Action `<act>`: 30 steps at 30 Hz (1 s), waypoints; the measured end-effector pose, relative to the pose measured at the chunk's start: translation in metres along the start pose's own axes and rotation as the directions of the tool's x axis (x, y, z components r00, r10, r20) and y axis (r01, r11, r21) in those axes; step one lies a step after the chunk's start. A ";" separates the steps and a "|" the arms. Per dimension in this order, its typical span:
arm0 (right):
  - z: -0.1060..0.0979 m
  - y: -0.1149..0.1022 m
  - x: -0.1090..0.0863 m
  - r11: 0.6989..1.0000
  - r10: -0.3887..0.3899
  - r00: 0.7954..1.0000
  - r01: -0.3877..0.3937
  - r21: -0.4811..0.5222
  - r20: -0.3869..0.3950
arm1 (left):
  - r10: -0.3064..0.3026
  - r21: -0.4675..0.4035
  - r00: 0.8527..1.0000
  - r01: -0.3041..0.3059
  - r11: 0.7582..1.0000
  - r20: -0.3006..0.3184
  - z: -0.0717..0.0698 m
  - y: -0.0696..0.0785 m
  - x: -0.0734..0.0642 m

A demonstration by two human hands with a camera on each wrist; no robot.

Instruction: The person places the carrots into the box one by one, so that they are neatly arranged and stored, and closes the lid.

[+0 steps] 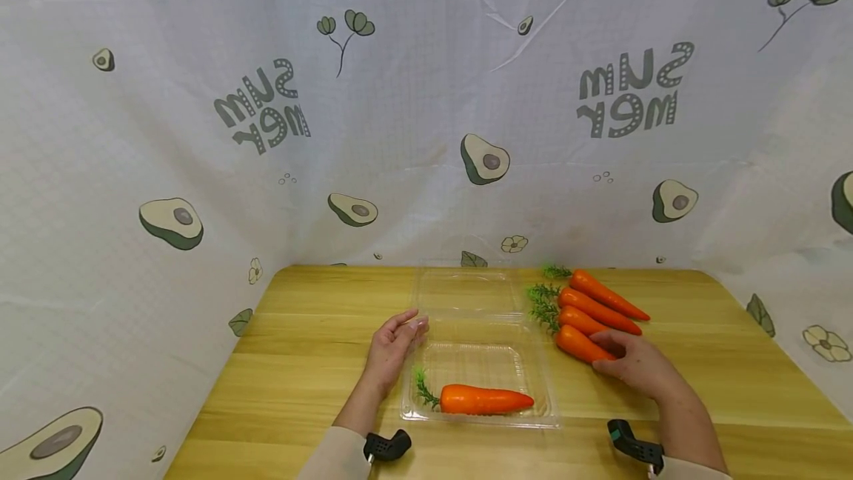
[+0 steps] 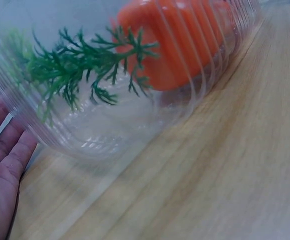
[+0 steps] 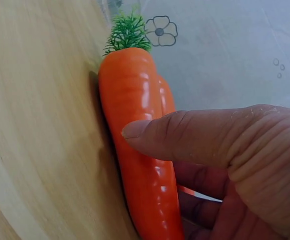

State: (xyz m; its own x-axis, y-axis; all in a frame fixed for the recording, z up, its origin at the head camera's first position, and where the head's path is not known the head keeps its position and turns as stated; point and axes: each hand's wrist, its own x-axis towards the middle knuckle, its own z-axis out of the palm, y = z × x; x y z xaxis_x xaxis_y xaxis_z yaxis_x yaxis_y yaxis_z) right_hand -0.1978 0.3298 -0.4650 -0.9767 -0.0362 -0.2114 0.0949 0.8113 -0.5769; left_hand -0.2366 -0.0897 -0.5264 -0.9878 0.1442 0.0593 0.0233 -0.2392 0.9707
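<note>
A clear plastic clamshell box (image 1: 466, 335) lies opened out, its lid toward the back. One orange carrot (image 1: 485, 400) with green leaves is in its near half, the leafy end pointing left. My left hand (image 1: 393, 347) rests at the box's left side, and the left wrist view shows its fingers (image 2: 16, 150) against the clear wall. To the right, my right hand (image 1: 636, 365) holds the nearest carrot (image 1: 578, 344) of a group, near its tip. In the right wrist view the thumb (image 3: 154, 135) presses on that carrot, with the other fingers behind it, partly hidden.
Beyond the held carrot, several more carrots (image 1: 608, 293) lie side by side, leaves toward the box's right edge. The wooden table (image 1: 300, 361) is backed by a pale cloth (image 1: 413, 95) printed with avocados. Black wrist cameras (image 1: 389, 446) are worn on both wrists.
</note>
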 end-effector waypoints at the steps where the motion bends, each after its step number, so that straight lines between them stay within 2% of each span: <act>1: 0.000 0.000 0.000 1.000 -0.001 1.000 0.001 0.005 0.002 | 0.002 0.000 1.000 -0.002 1.000 0.000 0.000 0.000 0.000; 11: -0.001 -0.002 -0.002 1.000 -0.018 1.000 0.018 0.022 -0.001 | 0.003 -0.004 1.000 -0.003 1.000 0.006 -0.001 -0.002 0.000; 21: -0.010 -0.007 -0.007 1.000 0.003 1.000 -0.003 0.007 0.000 | 0.001 -0.009 1.000 -0.001 1.000 0.006 -0.001 -0.002 0.000; 30: -0.021 -0.012 -0.016 1.000 -0.025 0.997 0.025 -0.003 -0.071 | 0.005 -0.014 1.000 -0.005 1.000 0.004 -0.001 -0.003 0.000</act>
State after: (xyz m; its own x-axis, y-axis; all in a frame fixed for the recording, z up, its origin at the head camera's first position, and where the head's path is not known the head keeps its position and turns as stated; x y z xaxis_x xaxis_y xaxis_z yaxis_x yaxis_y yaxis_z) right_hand -0.1877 0.3327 -0.4385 -0.9900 -0.0150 -0.1403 0.0698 0.8120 -0.5794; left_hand -0.2371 -0.0897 -0.5297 -0.9871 0.1465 0.0653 0.0264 -0.2532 0.9670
